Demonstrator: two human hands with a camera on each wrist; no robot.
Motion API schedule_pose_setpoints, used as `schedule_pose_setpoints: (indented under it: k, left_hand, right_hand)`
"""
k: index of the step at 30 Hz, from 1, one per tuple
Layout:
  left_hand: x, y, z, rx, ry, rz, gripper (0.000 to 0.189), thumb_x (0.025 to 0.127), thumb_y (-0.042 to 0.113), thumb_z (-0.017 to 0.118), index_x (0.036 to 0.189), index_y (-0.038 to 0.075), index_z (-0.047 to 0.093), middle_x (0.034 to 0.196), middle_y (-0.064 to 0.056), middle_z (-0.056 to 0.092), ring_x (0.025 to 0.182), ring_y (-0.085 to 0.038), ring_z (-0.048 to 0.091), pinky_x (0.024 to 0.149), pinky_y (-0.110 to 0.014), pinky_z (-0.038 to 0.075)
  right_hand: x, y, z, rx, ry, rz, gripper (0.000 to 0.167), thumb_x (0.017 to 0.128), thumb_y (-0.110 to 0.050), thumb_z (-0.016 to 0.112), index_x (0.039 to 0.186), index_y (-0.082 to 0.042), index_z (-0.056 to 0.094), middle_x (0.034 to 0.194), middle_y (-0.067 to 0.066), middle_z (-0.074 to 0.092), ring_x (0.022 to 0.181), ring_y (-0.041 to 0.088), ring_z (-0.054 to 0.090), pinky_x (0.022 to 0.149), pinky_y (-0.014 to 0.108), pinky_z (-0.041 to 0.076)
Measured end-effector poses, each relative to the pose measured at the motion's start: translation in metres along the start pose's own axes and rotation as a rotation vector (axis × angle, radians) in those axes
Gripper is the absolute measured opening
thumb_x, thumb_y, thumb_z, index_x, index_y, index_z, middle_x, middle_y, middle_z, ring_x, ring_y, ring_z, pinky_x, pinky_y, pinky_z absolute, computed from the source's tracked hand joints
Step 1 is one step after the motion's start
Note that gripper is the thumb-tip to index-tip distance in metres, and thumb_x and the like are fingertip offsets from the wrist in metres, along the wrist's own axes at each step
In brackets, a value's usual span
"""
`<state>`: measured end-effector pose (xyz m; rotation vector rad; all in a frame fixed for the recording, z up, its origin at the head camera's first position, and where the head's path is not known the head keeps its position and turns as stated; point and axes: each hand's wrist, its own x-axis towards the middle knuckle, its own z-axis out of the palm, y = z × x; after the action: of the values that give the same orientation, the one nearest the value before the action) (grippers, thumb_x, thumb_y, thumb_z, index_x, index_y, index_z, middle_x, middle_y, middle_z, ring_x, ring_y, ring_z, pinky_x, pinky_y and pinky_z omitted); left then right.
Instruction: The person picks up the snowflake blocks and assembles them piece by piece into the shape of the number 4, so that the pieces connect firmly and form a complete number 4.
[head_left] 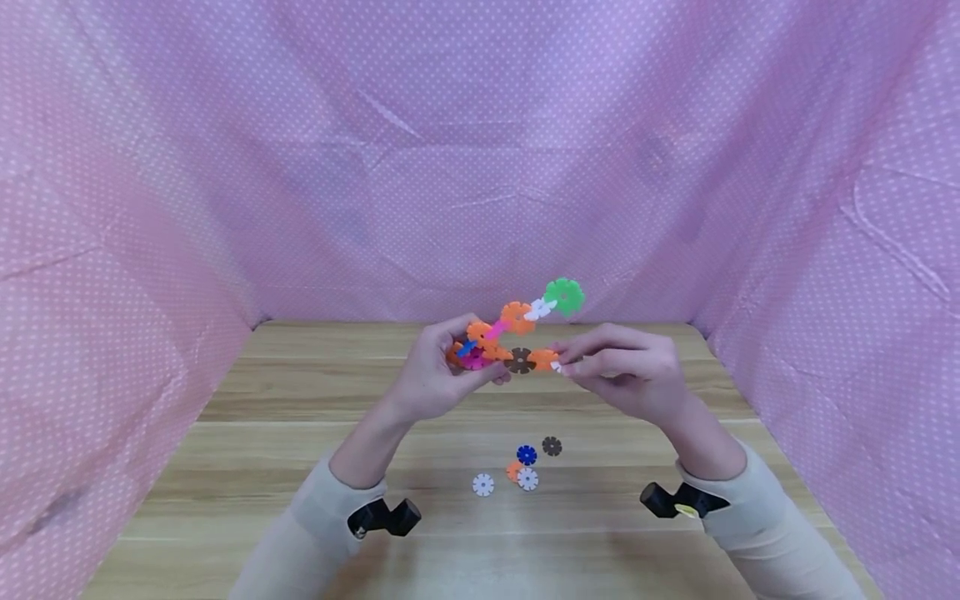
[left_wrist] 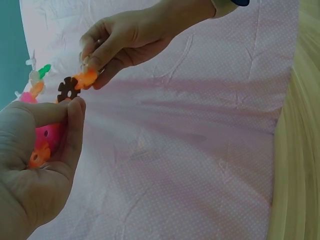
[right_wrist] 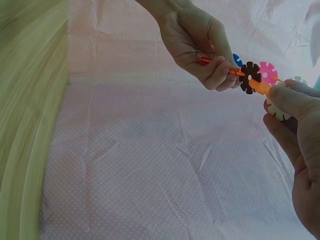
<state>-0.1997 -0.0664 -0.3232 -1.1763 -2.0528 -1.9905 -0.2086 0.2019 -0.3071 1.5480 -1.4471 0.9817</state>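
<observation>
Notched plastic discs slotted edge to edge form a chain held up above the table. My left hand [head_left: 435, 379] grips its left part, where pink [left_wrist: 46, 134], orange and blue discs bunch. From there one branch climbs through an orange disc [head_left: 517, 317] and a white one to a green disc [head_left: 564, 296] at its tip. A second branch runs right through a brown disc [head_left: 519, 360] to another orange disc [head_left: 543, 359]. At that end my right hand [head_left: 637, 375] pinches a white disc [right_wrist: 280, 111] against the orange one, fingers partly covering it.
Below the hands, several loose discs lie on the wooden table [head_left: 300, 467]: a blue one [head_left: 527, 455], a brown one [head_left: 552, 446], a white one [head_left: 528, 479] overlapping an orange one [head_left: 512, 472], and another white one [head_left: 483, 485]. Pink dotted cloth [head_left: 480, 200] surrounds the table's back and sides.
</observation>
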Motion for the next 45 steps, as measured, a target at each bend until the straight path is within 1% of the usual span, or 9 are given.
schedule_pose_setpoints:
  k: [3, 7, 13, 16, 20, 24, 30, 37, 45]
  left_hand:
    - [0.001, -0.004, 0.002, -0.011, 0.039, 0.026, 0.024, 0.093, -0.015, 0.071, 0.114, -0.011, 0.063, 0.104, -0.031, 0.073, 0.087, -0.018, 0.081, 0.078, -0.042, 0.07]
    - [0.003, -0.006, 0.002, -0.014, 0.113, 0.048, 0.023, 0.092, -0.015, 0.07, 0.114, -0.012, 0.063, 0.103, -0.032, 0.072, 0.086, -0.013, 0.08, 0.077, -0.042, 0.07]
    - [0.003, 0.0, -0.006, -0.008, 0.204, 0.009, 0.026, 0.093, -0.012, 0.07, 0.118, -0.012, 0.063, 0.104, -0.026, 0.071, 0.084, -0.012, 0.08, 0.077, -0.041, 0.07]
    - [0.001, 0.001, -0.01, -0.017, 0.227, 0.0, 0.027, 0.093, -0.012, 0.07, 0.119, -0.013, 0.063, 0.106, -0.025, 0.07, 0.084, -0.013, 0.08, 0.078, -0.04, 0.07]
    - [-0.002, 0.0, -0.014, -0.029, 0.24, -0.006, 0.03, 0.092, -0.012, 0.07, 0.122, -0.013, 0.063, 0.107, -0.024, 0.071, 0.084, -0.015, 0.08, 0.079, -0.039, 0.07]
    - [-0.003, 0.001, -0.016, -0.034, 0.246, -0.033, 0.031, 0.092, -0.012, 0.07, 0.122, -0.013, 0.063, 0.108, -0.023, 0.071, 0.083, -0.015, 0.08, 0.079, -0.038, 0.07]
    - [-0.004, 0.001, -0.017, -0.051, 0.245, -0.046, 0.033, 0.092, -0.013, 0.07, 0.124, -0.013, 0.062, 0.109, -0.021, 0.072, 0.084, -0.015, 0.08, 0.08, -0.038, 0.07]
    - [-0.006, -0.001, -0.017, -0.07, 0.26, -0.047, 0.034, 0.091, -0.014, 0.07, 0.124, -0.013, 0.061, 0.107, -0.016, 0.073, 0.082, -0.015, 0.08, 0.079, -0.038, 0.07]
    - [-0.007, -0.003, -0.018, -0.073, 0.262, -0.032, 0.031, 0.091, -0.015, 0.07, 0.121, -0.014, 0.062, 0.104, -0.011, 0.074, 0.081, -0.018, 0.08, 0.077, -0.039, 0.07]
  right_hand:
    - [0.001, 0.003, 0.002, 0.026, 0.018, 0.041, 0.017, 0.097, -0.005, 0.078, 0.083, 0.005, 0.078, 0.085, 0.019, 0.075, 0.098, 0.024, 0.081, 0.089, 0.023, 0.067]
    - [0.002, 0.007, 0.007, -0.048, 0.056, 0.07, 0.016, 0.096, -0.01, 0.08, 0.09, 0.005, 0.079, 0.094, 0.021, 0.076, 0.105, 0.023, 0.079, 0.094, 0.022, 0.065]
    - [-0.007, 0.01, 0.007, -0.165, 0.036, 0.234, 0.041, 0.096, -0.025, 0.081, 0.116, 0.01, 0.074, 0.111, 0.024, 0.074, 0.112, 0.016, 0.073, 0.102, 0.019, 0.06]
    - [-0.023, 0.009, 0.006, -0.178, -0.062, 0.366, 0.046, 0.089, -0.014, 0.085, 0.124, 0.01, 0.069, 0.114, 0.022, 0.073, 0.113, 0.015, 0.072, 0.105, 0.018, 0.059]
    - [-0.054, 0.008, 0.012, -0.182, -0.263, 0.527, 0.046, 0.079, 0.0, 0.086, 0.122, 0.001, 0.071, 0.115, 0.012, 0.077, 0.105, 0.022, 0.075, 0.099, 0.021, 0.062]
    - [-0.085, 0.006, 0.027, -0.128, -0.499, 0.633, 0.033, 0.086, -0.005, 0.084, 0.118, -0.009, 0.075, 0.113, 0.003, 0.078, 0.102, 0.02, 0.074, 0.092, 0.033, 0.067]
    - [-0.117, 0.002, 0.049, -0.071, -0.782, 0.759, 0.025, 0.095, -0.008, 0.078, 0.12, -0.013, 0.076, 0.121, -0.001, 0.075, 0.114, 0.018, 0.072, 0.098, 0.04, 0.065]
    - [-0.14, 0.001, 0.069, -0.072, -0.908, 0.758, 0.026, 0.095, -0.007, 0.078, 0.121, -0.012, 0.077, 0.122, 0.0, 0.076, 0.111, 0.013, 0.069, 0.092, 0.03, 0.063]
    - [-0.151, 0.001, 0.078, -0.107, -0.944, 0.747, 0.025, 0.093, 0.0, 0.079, 0.116, -0.011, 0.078, 0.115, 0.003, 0.076, 0.106, 0.016, 0.07, 0.089, 0.027, 0.065]
